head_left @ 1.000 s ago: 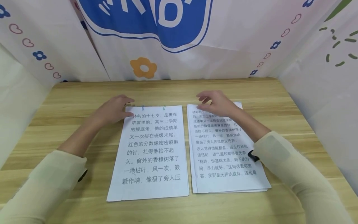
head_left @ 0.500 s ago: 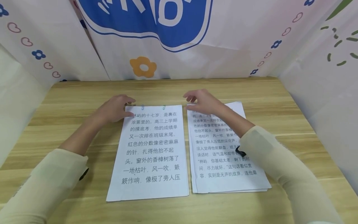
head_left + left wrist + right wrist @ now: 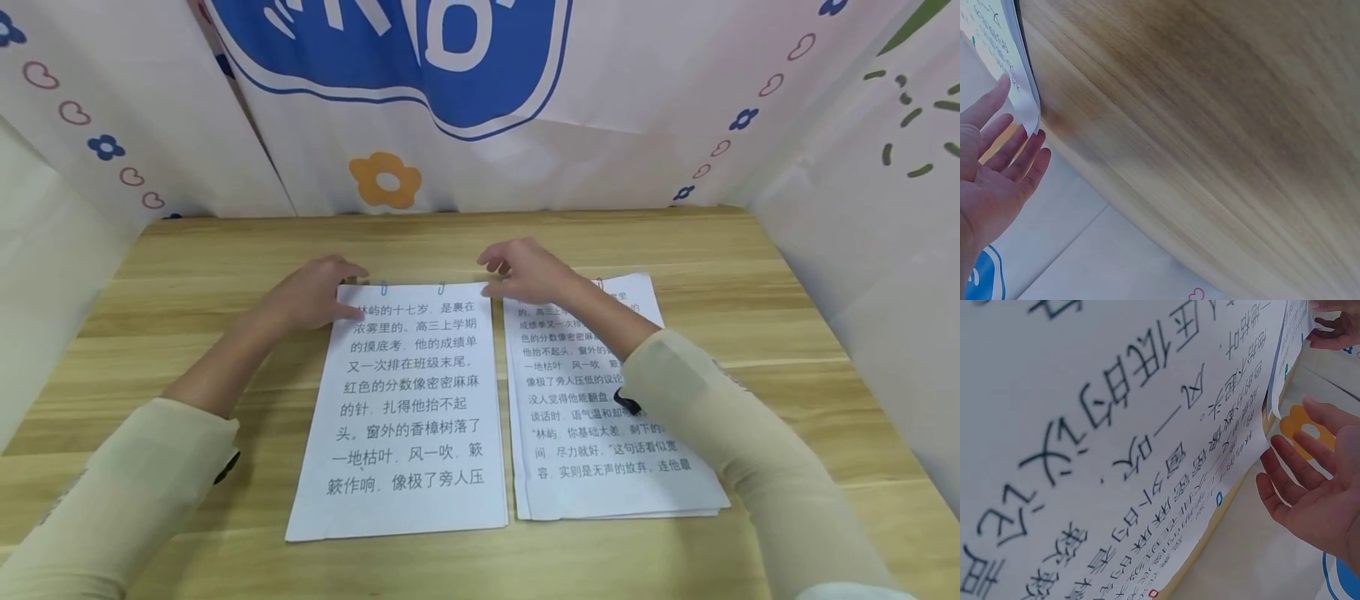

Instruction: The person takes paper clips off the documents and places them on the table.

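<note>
Two stacks of white printed sheets lie side by side: the left stack (image 3: 412, 392) and the right stack (image 3: 600, 417). A blue paper clip (image 3: 384, 288) and a green paper clip (image 3: 441, 288) sit on the left stack's top edge. My left hand (image 3: 309, 293) is at that stack's top left corner, thumb over the page and fingers loosely bent by the edge. Near its top right corner is my right hand (image 3: 525, 271), fingers loosely bent, holding nothing. Its forearm covers part of the right stack, whose top edge bears a blue clip (image 3: 1219, 499) and a red clip (image 3: 1153, 593).
Both stacks rest on a wood-grain table (image 3: 225, 250). White printed cloth (image 3: 600, 167) with an orange flower (image 3: 386, 181) rises behind the far edge. More cloth flanks the table on both sides.
My right hand has moved left, from above the right stack's top edge to the left stack's top right corner. My left hand has barely moved. The stacks stay in place.
</note>
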{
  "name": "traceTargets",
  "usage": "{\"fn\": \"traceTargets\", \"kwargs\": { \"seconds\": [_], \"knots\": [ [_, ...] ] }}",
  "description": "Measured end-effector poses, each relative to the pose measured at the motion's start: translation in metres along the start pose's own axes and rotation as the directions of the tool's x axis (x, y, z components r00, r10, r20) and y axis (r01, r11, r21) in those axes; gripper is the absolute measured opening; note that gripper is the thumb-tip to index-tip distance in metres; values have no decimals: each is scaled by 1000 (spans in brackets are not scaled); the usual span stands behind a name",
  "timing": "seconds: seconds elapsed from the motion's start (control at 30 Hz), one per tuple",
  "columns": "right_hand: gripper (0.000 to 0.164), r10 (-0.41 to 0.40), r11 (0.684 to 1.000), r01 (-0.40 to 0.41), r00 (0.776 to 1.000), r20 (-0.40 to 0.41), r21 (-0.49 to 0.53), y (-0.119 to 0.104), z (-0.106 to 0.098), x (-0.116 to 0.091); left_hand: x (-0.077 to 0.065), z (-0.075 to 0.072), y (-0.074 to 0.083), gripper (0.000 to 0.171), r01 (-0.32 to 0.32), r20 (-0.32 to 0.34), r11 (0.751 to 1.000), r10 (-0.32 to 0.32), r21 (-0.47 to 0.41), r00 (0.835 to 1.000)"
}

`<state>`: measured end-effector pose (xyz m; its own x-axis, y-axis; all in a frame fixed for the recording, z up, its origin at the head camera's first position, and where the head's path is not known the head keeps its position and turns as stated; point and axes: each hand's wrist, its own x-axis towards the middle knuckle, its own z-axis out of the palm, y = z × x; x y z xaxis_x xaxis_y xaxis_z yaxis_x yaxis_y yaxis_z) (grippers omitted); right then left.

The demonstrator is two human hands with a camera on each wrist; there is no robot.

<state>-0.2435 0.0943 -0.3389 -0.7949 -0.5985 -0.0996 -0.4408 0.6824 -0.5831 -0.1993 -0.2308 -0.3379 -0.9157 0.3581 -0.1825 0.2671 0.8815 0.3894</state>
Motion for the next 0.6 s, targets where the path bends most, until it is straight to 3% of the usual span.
{"fn": "traceTargets", "kwargs": {
  "seconds": [0.6],
  "knots": [
    [54, 22, 999, -21, 999, 30, -36, -1, 7, 10, 3, 3, 0, 65, 0, 3, 1000, 0, -23, 1000]
  ]
}}
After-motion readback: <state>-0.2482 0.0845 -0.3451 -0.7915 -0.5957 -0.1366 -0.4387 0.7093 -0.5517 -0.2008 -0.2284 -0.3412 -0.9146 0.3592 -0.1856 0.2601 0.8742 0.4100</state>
